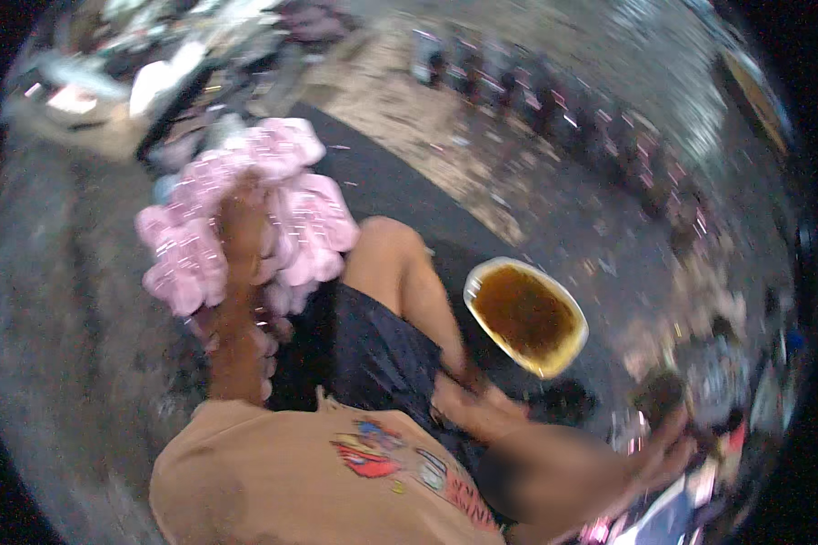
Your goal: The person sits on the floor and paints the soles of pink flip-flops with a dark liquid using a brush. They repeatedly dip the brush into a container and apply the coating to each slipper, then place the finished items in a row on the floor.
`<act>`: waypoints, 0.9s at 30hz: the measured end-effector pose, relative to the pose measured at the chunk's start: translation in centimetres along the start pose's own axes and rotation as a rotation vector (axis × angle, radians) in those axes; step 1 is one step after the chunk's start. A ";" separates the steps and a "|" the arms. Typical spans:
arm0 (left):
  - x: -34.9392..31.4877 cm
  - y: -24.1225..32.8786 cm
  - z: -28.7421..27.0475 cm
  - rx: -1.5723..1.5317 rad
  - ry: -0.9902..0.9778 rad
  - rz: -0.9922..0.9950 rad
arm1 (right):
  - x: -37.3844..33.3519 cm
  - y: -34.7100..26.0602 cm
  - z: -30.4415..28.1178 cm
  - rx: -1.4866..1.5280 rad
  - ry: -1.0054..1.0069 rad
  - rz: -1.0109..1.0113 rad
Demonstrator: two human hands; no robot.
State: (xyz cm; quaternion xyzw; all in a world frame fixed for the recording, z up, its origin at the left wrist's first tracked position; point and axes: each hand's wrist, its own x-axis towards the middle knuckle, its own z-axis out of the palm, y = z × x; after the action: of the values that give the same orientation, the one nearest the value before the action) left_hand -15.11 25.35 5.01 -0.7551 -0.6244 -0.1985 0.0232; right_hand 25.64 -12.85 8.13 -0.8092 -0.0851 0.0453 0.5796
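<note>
My left arm reaches forward into a cluster of pale pink, rounded, petal-like pieces (314,227) with shiny streaks across them. My left hand (245,200) lies among these pieces; its fingers are blurred and partly hidden, so a grip cannot be made out. Out to the lower right, my right hand (668,445) is smeared by motion beside a dark roundish thing (659,395). Whether it holds that thing is unclear. To the right of my bent knee sits a white, rounded-corner bowl (576,343) of brown liquid.
A long row of dark, shiny upright things (554,100) runs across the far right, too blurred to name. Mixed clutter lies at the far left, including a white item (164,77). More jumbled items (718,372) surround my right side. A dark mat (409,182) stretches ahead of my knee.
</note>
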 end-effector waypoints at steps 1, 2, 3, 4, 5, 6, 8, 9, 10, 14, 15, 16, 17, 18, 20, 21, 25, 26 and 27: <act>-1.1 -7.3 -1.3 0.196 -0.012 -0.098 | -1.2 -2.1 2.0 -0.025 -0.073 0.030; -1.9 -11.9 -2.6 0.374 -0.060 -0.164 | -2.1 -2.7 3.7 -0.047 -0.151 0.071; -1.0 -14.0 -1.2 0.439 -0.189 -0.191 | -3.6 -3.7 4.7 -0.141 -0.172 0.086; -1.2 -15.5 -1.1 0.482 -0.310 -0.235 | -4.2 -3.7 6.0 -0.286 -0.307 -0.059; -1.8 -17.0 -1.5 0.486 -0.393 -0.289 | -4.1 0.7 7.3 -0.335 -0.398 -0.199; -1.8 -18.1 -1.4 0.436 -0.461 -0.327 | -4.1 3.2 8.7 -0.355 -0.436 -0.245; -2.7 -20.7 -2.3 0.155 -0.432 -0.462 | -4.8 5.2 10.5 -0.402 -0.470 -0.322; -4.0 -23.8 -1.6 -0.320 -0.172 -0.463 | -5.2 5.6 10.9 -0.445 -0.449 -0.360; -3.5 -24.5 -3.0 -0.295 -0.187 -0.560 | -5.7 5.9 11.2 -0.494 -0.432 -0.402; -4.4 -16.8 -7.5 -0.588 -0.075 -0.432 | -5.7 8.8 11.2 -0.560 -0.430 -0.813; -4.9 -14.6 -7.5 -0.482 -0.057 -0.237 | -5.6 8.2 10.7 -0.463 -0.345 -0.609; -6.0 -15.3 -6.3 -0.512 -0.114 -0.192 | -5.9 6.8 10.0 -0.363 -0.261 -0.418; -6.8 -15.6 -5.4 -0.537 -0.174 -0.145 | -5.7 6.0 9.2 -0.263 -0.184 -0.218; -9.1 -12.1 -4.3 -0.485 -0.181 -0.060 | -4.9 6.2 8.3 -0.292 -0.174 -0.198; -13.2 -4.9 -1.9 -0.392 -0.193 0.116 | -2.9 6.7 6.3 -0.350 -0.122 -0.160; -14.1 -0.9 -0.9 -0.387 -0.195 0.360 | -3.4 6.7 5.5 -0.365 -0.196 -0.140; -18.9 1.9 1.8 -0.197 -0.322 0.415 | -5.7 6.4 3.7 -0.391 -0.371 -0.038; -18.5 2.1 1.6 -0.216 -0.346 0.444 | -4.9 5.8 3.7 -0.421 -0.330 0.004; -17.7 2.2 1.3 -0.236 -0.369 0.471 | -4.3 5.6 3.5 -0.451 -0.289 0.046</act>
State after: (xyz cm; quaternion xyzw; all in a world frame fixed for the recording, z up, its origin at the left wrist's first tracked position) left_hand -15.21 8.69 -1.56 -0.8996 -0.3987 -0.1184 -0.1329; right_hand 21.26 -12.14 1.61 -0.9047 -0.1564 0.1536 0.3654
